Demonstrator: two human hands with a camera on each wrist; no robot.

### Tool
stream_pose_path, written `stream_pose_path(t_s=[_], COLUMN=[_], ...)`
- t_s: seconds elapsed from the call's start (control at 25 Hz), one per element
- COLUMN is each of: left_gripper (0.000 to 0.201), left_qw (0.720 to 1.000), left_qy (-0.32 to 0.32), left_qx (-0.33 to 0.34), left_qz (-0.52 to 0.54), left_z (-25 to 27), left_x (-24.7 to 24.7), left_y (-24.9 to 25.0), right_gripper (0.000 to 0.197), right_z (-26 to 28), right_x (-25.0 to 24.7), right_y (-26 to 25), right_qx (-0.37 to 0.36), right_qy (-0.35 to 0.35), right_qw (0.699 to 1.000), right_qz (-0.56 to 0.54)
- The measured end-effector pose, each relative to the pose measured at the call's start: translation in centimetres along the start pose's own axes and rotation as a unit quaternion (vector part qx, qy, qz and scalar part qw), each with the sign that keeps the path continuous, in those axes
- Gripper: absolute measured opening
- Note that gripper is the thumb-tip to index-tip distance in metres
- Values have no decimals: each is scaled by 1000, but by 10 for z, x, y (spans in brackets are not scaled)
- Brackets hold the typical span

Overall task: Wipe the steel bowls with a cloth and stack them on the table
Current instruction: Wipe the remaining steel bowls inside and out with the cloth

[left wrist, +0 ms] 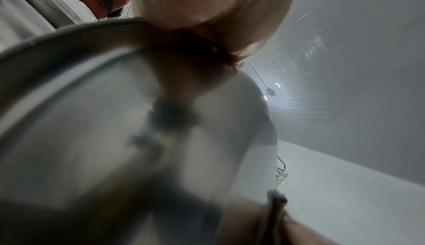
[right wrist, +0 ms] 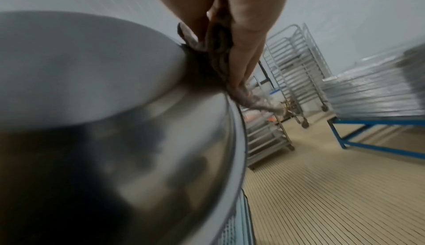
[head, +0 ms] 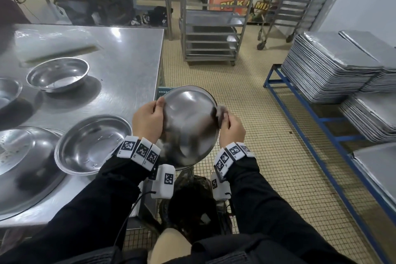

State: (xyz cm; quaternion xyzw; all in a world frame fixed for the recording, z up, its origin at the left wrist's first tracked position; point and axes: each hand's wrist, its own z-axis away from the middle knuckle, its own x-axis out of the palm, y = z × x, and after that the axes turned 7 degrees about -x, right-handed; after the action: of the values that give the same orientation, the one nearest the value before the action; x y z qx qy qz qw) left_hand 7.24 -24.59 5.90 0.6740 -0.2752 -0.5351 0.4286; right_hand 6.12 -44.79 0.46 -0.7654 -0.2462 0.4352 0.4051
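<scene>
I hold a steel bowl [head: 188,124] in the air, off the table's right edge, with its outer bottom turned toward me. My left hand [head: 147,120] grips its left rim, thumb on the outside. My right hand [head: 231,127] pinches a dark cloth [head: 220,112] against the right rim. In the right wrist view the cloth [right wrist: 218,58] is bunched between my fingers [right wrist: 243,48] and the bowl [right wrist: 115,121]. The left wrist view is filled by the bowl [left wrist: 115,121] with my left hand [left wrist: 207,8] at its rim. Other steel bowls sit on the table: one close by [head: 92,143], one further back [head: 57,74].
The steel table [head: 128,60] is on my left, with a large round tray [head: 25,167] and another bowl [head: 8,92] at its left side. Stacks of baking trays [head: 334,66] rest on a blue frame at right. Wheeled tray racks [head: 212,28] stand ahead on the tiled floor.
</scene>
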Motion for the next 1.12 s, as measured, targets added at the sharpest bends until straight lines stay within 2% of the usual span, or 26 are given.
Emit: stream_pose_path(t_s=[0.04,0.12,0.16,0.2,0.36,0.48,0.64,0.76,0.84,1.0,1.12], left_gripper=[53,52,52,52,56,56,55,48,36,8,27], left_qw=[1000,1000,1000,999,999,999,993,988,985,996,993], left_qy=[-2,-10,-15,-18,-13,-19,-15,0,3,-44,-109], left_qx=[-3,3,10,21,23,-16,-61,-79,-80,-31,11], left_qz=[6,1,-9,-22,-27,25,96,135,151,74,51], left_z=[0,1,1,2,0,-2,-1,-1,-3,-4,-4], left_x=[1,5,6,6,7,6,8,8,8,6,8], left_y=[1,3,5,6,4,-8,-19,-26,-30,-34,-30], right_gripper=[31,35,37,40,46,41,31,21,23,14,6], right_z=[2,3,2,0,-9,-6,6,2,-7,-23,-33], right_x=[0,9,17,23,28,15,9,-1,-7,-12,-16], right_y=[-11,-36,-44,-50,-44,-18,16,16,13,7,4], right_qx=[-63,-206,-252,-268,-215,-52,59,104,95,36,-54], right_qy=[18,-3,-21,-31,-9,-39,-8,-59,-71,-78,-129], right_qw=[998,978,967,962,976,997,992,977,976,990,990], right_qz=[-13,-3,19,37,23,-47,-109,-178,-184,-111,-24])
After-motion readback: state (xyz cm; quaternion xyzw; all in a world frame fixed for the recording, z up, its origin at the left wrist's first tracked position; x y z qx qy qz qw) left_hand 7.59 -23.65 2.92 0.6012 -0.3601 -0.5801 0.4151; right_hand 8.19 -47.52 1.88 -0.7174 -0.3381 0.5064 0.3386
